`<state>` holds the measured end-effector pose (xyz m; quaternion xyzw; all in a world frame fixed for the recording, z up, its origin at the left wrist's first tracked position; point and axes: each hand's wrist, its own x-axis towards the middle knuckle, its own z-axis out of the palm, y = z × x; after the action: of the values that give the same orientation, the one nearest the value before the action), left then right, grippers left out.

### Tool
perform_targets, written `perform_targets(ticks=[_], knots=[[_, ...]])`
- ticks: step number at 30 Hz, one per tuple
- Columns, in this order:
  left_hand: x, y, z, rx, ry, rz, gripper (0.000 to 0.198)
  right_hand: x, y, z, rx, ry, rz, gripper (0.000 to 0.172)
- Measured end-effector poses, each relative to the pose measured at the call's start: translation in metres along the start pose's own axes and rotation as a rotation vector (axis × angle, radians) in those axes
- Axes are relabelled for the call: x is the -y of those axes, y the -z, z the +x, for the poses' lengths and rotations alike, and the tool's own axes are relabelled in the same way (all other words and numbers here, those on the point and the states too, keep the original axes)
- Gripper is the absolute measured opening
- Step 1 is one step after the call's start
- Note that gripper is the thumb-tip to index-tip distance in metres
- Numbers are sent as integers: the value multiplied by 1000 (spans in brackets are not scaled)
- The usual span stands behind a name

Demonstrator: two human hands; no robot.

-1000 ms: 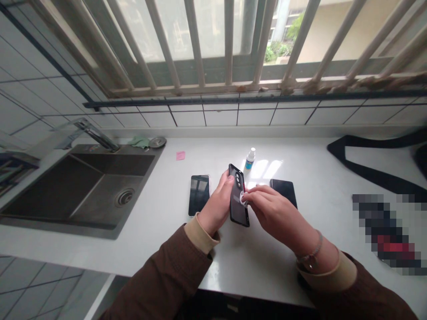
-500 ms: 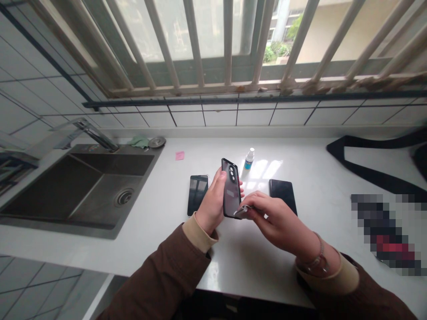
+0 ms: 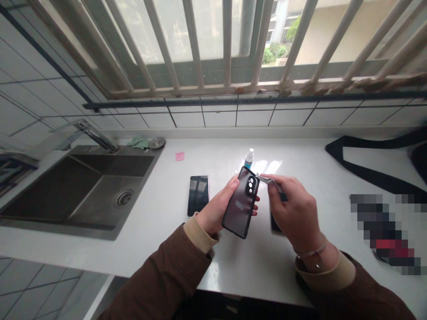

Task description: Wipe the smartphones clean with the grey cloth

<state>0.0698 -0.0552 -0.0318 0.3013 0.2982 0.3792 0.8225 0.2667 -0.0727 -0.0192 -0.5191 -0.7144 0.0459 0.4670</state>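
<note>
My left hand (image 3: pixel 216 209) grips a dark phone case (image 3: pixel 240 202) from its left side and holds it tilted above the white counter (image 3: pixel 173 213), camera cutouts at the upper right. My right hand (image 3: pixel 293 206) is closed on a small grey wipe (image 3: pixel 265 179) that touches the case's top right corner. A phone (image 3: pixel 198 194) lies screen up on the counter just left of my left hand. A second dark phone (image 3: pixel 275 222) lies under my right hand, mostly hidden. A small white bottle with a blue label (image 3: pixel 248 158) stands behind the case.
A dark steel sink (image 3: pixel 83 186) with a tap (image 3: pixel 95 135) fills the left. A pink note (image 3: pixel 179 156), a green cloth (image 3: pixel 139 142) and a metal drain plug (image 3: pixel 157 142) lie near it. A black strap (image 3: pixel 363 171) lies at the right. A barred window runs behind.
My left hand has tilted the case to the right and lowered it. My right hand has moved the wipe from the case's lower edge up to its top right corner, covering the right phone.
</note>
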Motion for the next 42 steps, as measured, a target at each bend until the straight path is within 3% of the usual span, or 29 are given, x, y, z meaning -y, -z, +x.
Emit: perform_targets(ticks=[3, 6, 10, 13, 15, 18, 20, 23, 26, 33, 42], knots=[[2, 1, 0, 17, -27, 6, 56, -3, -7, -1, 123, 182, -30, 28], [2, 1, 2, -25, -136, 1, 45, -1, -11, -3, 214, 261, -1, 31], [1, -1, 5, -111, -279, 43, 39, 4, -8, -5, 285, 256, 93, 30], [-1, -2, 5, -130, -268, 53, 44, 9, -3, -5, 335, 166, 205, 26], [-4, -3, 2, -115, -234, 60, 49, 10, -1, -5, 285, 27, 243, 23], [-9, -5, -3, -78, -207, 140, 56, 6, 2, -3, 64, -199, 136, 24], [-12, -6, -7, -26, -180, 226, 55, 2, 3, 0, -54, -263, 35, 26], [-11, -5, -8, 86, -77, 341, 51, -1, 2, 2, -101, -252, -10, 27], [-7, -3, -7, 150, 17, 377, 47, 3, 1, -1, -40, -167, 30, 27], [-6, -3, -8, 195, 36, 351, 43, 9, 2, -7, -61, 43, 102, 35], [-6, -11, -10, 116, -33, 181, 47, 2, -2, -3, -33, -93, 46, 27]])
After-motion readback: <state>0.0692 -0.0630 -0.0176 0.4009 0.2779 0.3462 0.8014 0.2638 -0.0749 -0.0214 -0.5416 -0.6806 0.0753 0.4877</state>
